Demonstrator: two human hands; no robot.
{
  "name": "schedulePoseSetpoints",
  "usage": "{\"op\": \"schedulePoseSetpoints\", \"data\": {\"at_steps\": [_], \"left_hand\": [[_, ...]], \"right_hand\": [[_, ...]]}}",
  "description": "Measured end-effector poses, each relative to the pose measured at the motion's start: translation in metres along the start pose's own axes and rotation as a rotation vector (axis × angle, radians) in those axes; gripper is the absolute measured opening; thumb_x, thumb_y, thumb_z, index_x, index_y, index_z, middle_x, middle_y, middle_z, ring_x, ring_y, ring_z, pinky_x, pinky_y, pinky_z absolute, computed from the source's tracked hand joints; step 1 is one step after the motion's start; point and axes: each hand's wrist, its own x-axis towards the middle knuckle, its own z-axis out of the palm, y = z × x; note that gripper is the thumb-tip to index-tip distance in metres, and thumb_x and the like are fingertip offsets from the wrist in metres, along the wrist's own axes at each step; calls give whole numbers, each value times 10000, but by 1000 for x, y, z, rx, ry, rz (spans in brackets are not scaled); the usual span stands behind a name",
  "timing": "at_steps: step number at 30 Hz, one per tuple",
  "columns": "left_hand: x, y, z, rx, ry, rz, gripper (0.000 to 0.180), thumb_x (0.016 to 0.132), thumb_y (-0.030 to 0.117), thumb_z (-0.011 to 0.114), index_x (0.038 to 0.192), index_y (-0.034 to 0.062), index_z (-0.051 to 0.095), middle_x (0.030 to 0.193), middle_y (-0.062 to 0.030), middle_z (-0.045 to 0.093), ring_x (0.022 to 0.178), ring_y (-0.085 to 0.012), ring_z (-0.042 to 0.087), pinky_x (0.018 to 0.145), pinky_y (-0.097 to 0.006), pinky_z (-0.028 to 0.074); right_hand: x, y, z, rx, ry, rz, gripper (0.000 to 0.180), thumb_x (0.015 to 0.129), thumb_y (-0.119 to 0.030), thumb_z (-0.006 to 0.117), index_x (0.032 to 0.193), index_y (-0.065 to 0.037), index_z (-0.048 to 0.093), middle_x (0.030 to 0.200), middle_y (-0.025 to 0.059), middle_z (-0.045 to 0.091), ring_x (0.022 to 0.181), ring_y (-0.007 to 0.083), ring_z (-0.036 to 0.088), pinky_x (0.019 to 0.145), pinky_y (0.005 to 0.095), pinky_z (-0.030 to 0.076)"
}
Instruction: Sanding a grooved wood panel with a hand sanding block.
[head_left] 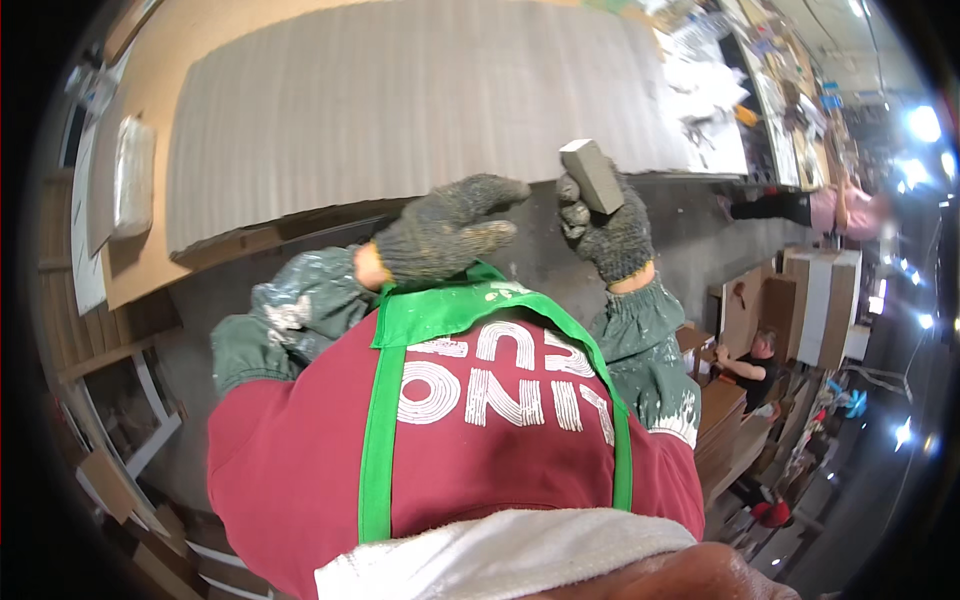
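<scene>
My right hand [612, 235], in a dark knitted glove, grips a grey sanding block [596, 178] with a pale end, held upright near the table's front edge. Beside it, my left hand [445, 232] wears a similar glove; its fingers are stretched out and hold nothing. Between the two hands there is a gap. In front of me lies a large grey-brown panel [420, 100] with a streaked, wood-like surface. The fingertips of my left hand show close to the panel's front edge; I cannot tell whether they touch it.
Under the panel a tan board [140, 275] sticks out at the left, bearing a plastic-wrapped pack [134, 175]. Crumpled white sheeting [705, 85] lies at the panel's right end. Two people, one in pink [840, 212] and one in black [752, 368], are off to the right near cardboard boxes [822, 300].
</scene>
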Motion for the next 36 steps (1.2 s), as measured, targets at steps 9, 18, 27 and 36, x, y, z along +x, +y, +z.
{"op": "schedulePoseSetpoints", "data": {"at_steps": [9,18,27,36], "left_hand": [[117,-39,143,-278,26,54,579,845,112,631,1372,76,394,1242,-94,536,1110,-180,520,965,-321,423],[192,-50,223,-376,19,-174,451,811,83,638,1242,56,504,1116,-54,590,1017,-154,558,882,-297,468],[283,-69,266,-505,53,-331,349,855,148,629,1172,32,541,1055,-43,595,950,-113,548,825,-275,466],[344,-68,274,-470,207,-405,425,867,313,617,1195,47,560,841,-20,579,712,-96,506,656,-256,445]], "right_hand": [[-72,-39,-83,-117,206,-179,191,971,-162,471,1073,-33,570,794,38,585,593,84,502,483,221,439],[-74,-100,-236,-834,537,-385,186,865,-73,615,1042,-29,652,932,57,663,757,99,587,684,254,492],[16,-258,-322,-2056,821,-707,330,809,-338,597,1022,-97,669,993,166,648,951,333,609,853,432,472],[34,-317,-323,-2371,338,-358,254,813,-293,548,860,-51,610,899,193,627,876,379,587,776,481,454]]}}
